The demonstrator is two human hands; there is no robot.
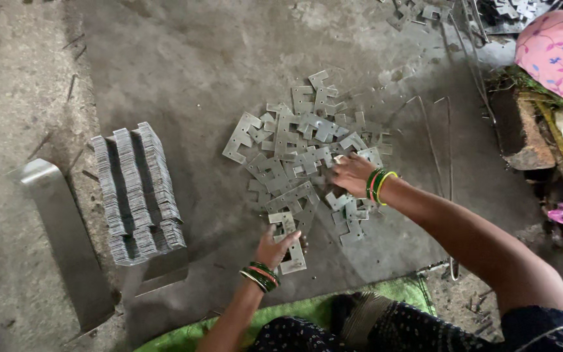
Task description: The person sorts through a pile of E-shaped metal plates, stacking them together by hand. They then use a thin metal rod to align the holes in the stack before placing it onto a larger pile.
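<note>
- The left hand (275,248) has its grip closed on a flat metal piece (289,244), low on the floor (184,58).
- The right hand (353,175) rests on the pile of metal pieces (304,146); its grip looks loose, fingers bent.
- Neat rows of stacked pieces (137,189) stand to the left.
- Bangles (379,186) ring the right wrist.

A loose pile of flat metal brackets (304,146) lies on the floor (184,58) in the middle. The right hand (353,175) rests on its right edge. The left hand (274,249) holds a bracket (289,241) at the near edge. Left of the pile stand stacked rows of brackets (137,192), and further left lies a bent metal sheet (60,228). A second heap of brackets (425,12) lies far behind, at right.
</note>
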